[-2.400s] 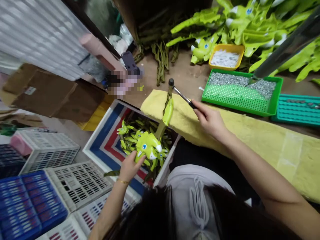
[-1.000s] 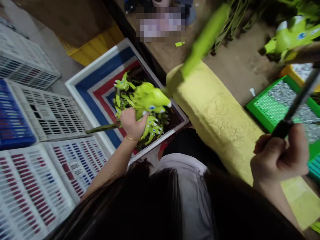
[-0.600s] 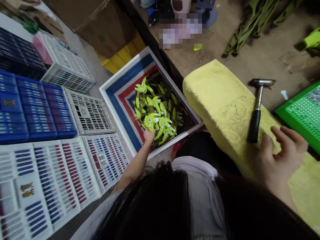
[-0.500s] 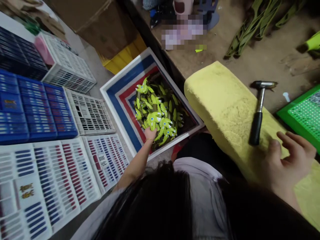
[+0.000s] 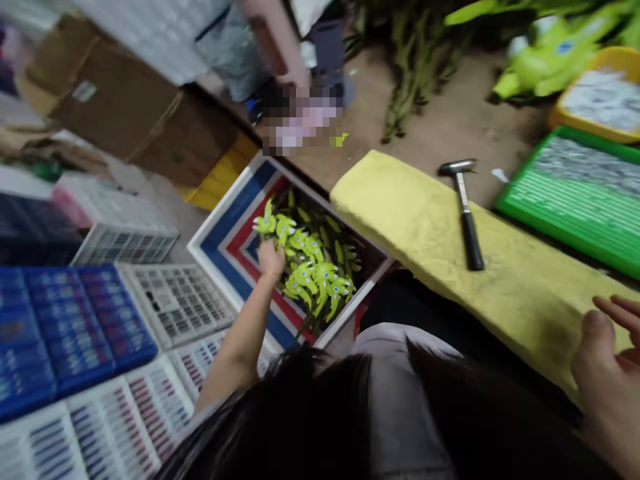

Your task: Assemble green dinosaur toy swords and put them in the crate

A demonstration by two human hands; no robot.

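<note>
My left hand [image 5: 271,257] reaches down into a box with a white, blue and red rim [image 5: 220,220] on the floor. It rests among several bright green dinosaur toys [image 5: 315,273], and its fingers are buried and blurred. My right hand [image 5: 607,360] hovers at the lower right over the yellow foam pad [image 5: 410,220], fingers spread and holding nothing. A hammer [image 5: 467,227] with a black grip lies on the pad, apart from both hands.
A green tray of small metal parts [image 5: 565,200] and a yellow tray [image 5: 595,100] sit on the brown bench behind the pad. More green toys [image 5: 545,60] and dark green stems [image 5: 415,53] lie further back. Blue crates [image 5: 60,320], white crates [image 5: 180,300] and cardboard [image 5: 125,113] fill the floor at left.
My right hand laid the hammer on the foam pad and drew back to the lower right. My left hand put the green dinosaur into the box and stays among the toys.
</note>
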